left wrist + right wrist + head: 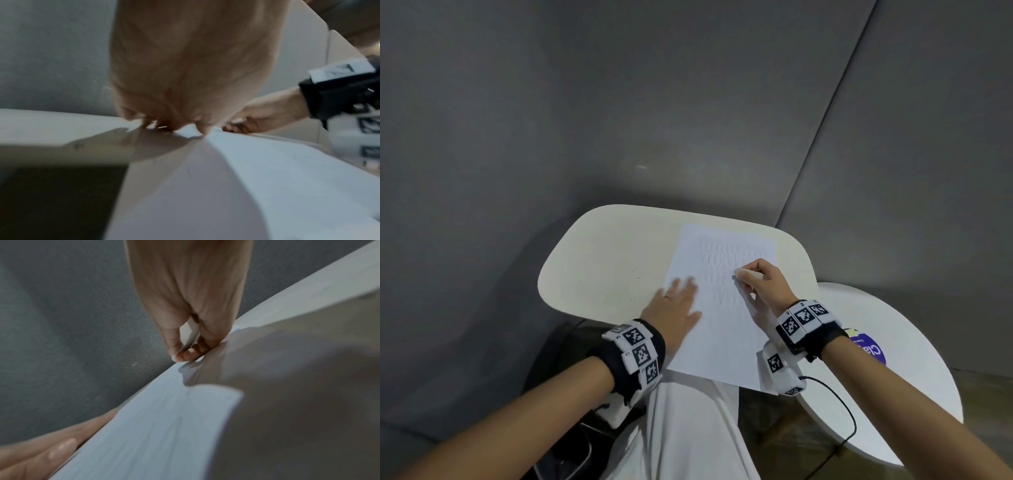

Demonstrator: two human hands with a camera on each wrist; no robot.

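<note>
Flat-fingered, the left hand point(676, 308) pressed the paper point(719, 346), its long axis running away from the person on the table point(599, 260), while just to its right the right hand point(765, 284) pinched a small white eraser point(742, 273) onto the faint lines point(722, 255).

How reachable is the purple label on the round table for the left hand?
Probably not directly: the left hand lies flat on the paper, and the right forearm blocks the purple label.
</note>
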